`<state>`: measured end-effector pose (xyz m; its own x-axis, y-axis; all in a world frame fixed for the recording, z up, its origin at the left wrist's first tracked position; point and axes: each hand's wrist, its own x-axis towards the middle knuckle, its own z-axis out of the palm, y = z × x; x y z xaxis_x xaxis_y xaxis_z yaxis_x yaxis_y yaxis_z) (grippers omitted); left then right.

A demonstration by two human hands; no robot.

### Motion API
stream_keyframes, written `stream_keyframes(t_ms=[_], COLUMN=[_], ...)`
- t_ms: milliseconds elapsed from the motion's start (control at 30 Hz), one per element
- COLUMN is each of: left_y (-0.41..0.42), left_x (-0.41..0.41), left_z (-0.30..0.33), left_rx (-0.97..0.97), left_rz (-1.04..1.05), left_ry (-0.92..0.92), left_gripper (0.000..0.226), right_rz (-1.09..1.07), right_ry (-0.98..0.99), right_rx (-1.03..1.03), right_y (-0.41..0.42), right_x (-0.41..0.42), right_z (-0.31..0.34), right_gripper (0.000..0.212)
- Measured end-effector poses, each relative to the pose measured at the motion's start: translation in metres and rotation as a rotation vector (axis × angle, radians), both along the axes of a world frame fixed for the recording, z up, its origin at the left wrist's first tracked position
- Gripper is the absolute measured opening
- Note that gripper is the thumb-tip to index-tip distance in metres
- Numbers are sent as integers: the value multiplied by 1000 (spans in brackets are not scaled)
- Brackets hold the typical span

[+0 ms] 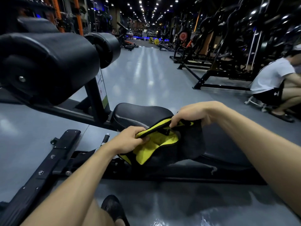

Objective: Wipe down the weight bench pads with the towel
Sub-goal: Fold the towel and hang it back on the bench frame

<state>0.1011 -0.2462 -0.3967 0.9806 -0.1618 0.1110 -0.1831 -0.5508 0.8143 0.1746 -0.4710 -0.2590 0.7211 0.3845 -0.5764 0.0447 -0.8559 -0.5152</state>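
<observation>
Nearest us, bare grey floor [162, 206] runs along the bench [228, 159] edge. Above the bench our left hand [130, 137] and right hand [189, 115] each pinch the towel [156, 144] edge with curled fingers. Beyond, the seat pad [140, 113], then roller pads [48, 62] far left; open aisle right.

towel [156, 144] over seat pad [140, 114] | roller pads [48, 62] left, behind | crouching person [275, 82] far right | racks [228, 38] behind him

glossy grey floor [143, 74], dark weight racks [228, 46] on the right, rows of ceiling lights [146, 7].
</observation>
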Motion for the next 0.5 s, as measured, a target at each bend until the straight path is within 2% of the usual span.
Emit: stream_keyframes(t_ms=[133,300,367,433,500], left_y=[0,4,4,6,7], left_x=[1,-2,-2,-1,-1], left_z=[-4,-8,-8,-9,-9], left_rx=[117,118,65,-59,-238], left_rz=[23,-119,-175,-218,-235], left_ry=[78,223,278,339,427], left_gripper=[36,31,36,41,32], right_rz=[87,105,93,83,63], right_ry=[-48,-102,-148,-214,-266], right_rx=[-57,1,22,56,108], right_y=[0,4,4,4,3], right_x=[1,9,12,16,20], right_z=[3,-1,-3,-3,-4], right_gripper=[11,16,27,28,27])
